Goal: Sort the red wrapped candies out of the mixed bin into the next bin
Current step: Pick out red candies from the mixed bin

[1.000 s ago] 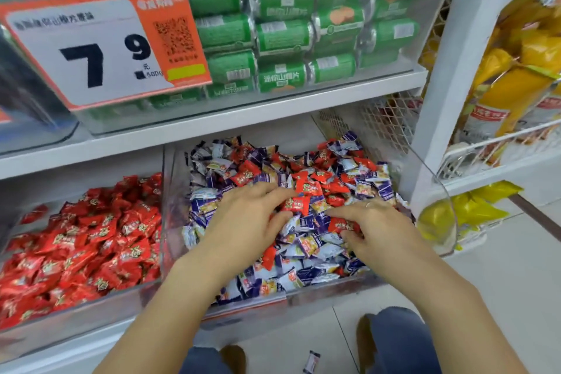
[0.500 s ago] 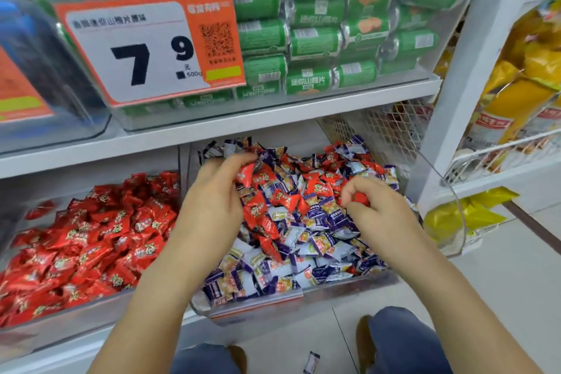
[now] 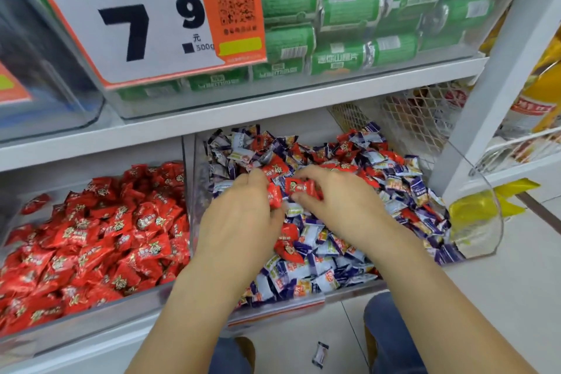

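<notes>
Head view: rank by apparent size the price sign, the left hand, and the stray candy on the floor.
1. price sign, though it sits nearest the camera
2. left hand
3. stray candy, clearly smallest

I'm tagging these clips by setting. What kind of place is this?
Most likely a shop's snack aisle. A price sign reading 7.9 with a QR code fronts a clear bin of green packs, and open bins of loose wrapped candies sit on a white shelf.

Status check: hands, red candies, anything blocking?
Left hand grips a red candy; right hand pinches another red candy. Both over mixed bin. Red bin adjacent left; path clear.
</notes>
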A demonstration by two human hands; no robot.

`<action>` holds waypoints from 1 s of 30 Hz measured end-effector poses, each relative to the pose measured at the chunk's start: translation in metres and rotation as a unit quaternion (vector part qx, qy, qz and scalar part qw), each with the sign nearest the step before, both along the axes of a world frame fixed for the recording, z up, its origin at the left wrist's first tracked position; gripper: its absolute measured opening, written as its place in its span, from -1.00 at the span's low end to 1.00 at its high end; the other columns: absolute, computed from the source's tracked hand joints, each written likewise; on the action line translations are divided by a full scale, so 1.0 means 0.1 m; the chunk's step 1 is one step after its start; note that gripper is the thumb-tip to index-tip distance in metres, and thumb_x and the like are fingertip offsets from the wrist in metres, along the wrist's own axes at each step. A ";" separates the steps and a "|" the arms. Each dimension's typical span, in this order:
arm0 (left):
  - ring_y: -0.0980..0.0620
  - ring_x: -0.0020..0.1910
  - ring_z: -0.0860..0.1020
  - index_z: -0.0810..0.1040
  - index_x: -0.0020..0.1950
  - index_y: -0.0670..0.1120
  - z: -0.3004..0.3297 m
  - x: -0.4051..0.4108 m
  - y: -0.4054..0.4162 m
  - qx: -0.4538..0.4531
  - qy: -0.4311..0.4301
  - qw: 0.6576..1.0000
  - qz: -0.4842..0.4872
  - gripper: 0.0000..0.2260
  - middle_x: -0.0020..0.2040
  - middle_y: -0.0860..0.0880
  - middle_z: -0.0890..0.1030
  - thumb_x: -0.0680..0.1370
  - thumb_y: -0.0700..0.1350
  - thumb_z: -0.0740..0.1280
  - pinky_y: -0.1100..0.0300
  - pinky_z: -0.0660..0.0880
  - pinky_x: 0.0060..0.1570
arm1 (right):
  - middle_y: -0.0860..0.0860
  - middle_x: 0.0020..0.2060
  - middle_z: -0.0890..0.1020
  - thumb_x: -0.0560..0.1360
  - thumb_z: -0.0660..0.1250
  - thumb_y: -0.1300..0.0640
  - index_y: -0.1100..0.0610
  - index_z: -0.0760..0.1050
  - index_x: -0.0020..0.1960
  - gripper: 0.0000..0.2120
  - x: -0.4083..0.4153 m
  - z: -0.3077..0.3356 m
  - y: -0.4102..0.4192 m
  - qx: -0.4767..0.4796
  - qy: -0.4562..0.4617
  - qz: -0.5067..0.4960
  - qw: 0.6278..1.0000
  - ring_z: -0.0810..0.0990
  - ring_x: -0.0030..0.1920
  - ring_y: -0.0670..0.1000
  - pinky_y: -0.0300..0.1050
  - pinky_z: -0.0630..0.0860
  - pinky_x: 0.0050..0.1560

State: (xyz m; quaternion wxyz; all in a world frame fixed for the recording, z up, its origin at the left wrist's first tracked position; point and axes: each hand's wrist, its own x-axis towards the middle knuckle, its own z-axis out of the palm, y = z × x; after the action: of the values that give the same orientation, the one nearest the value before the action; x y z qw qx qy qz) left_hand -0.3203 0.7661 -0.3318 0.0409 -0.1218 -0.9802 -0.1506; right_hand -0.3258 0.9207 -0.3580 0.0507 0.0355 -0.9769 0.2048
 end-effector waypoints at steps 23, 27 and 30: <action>-0.04 0.38 0.21 -0.02 0.51 0.10 -0.11 0.34 -0.01 -0.095 -0.114 0.965 -0.216 -0.51 0.51 0.07 -0.05 0.63 0.02 0.11 0.15 0.17 0.38 | 0.02 -0.15 0.51 0.52 0.32 0.09 0.04 0.40 0.06 -0.85 0.03 -0.03 0.61 -0.090 0.037 -0.125 0.987 0.41 -0.34 -0.08 -0.17 0.20 -0.37; 0.00 0.37 0.27 0.12 0.50 0.07 -0.07 0.26 -0.02 -0.056 -0.121 0.969 -0.210 -0.52 0.47 0.08 0.09 0.60 -0.14 0.13 0.14 0.24 0.36 | 0.08 0.18 0.50 0.56 0.27 0.08 -0.05 0.36 0.36 -0.62 -0.05 -0.05 0.53 -0.067 -0.008 -0.066 0.996 0.54 0.02 0.10 -0.08 0.44 0.00; 0.11 0.29 0.35 0.30 0.43 0.05 0.06 0.17 -0.06 0.043 -0.112 0.976 -0.183 -0.61 0.39 0.12 0.26 0.59 -0.14 0.15 0.29 0.24 0.27 | 0.11 0.27 0.47 0.57 0.25 0.01 -0.09 0.23 0.47 -0.51 -0.09 -0.07 0.45 -0.038 -0.059 -0.035 0.997 0.49 0.19 0.13 -0.03 0.43 0.12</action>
State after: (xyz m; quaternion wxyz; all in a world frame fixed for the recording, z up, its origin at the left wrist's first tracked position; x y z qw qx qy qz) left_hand -0.3028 0.7596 -0.3260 -0.0923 -0.2799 -0.9321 -0.2104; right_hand -0.3346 0.9656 -0.3647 0.0013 -0.0126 -0.9704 0.2414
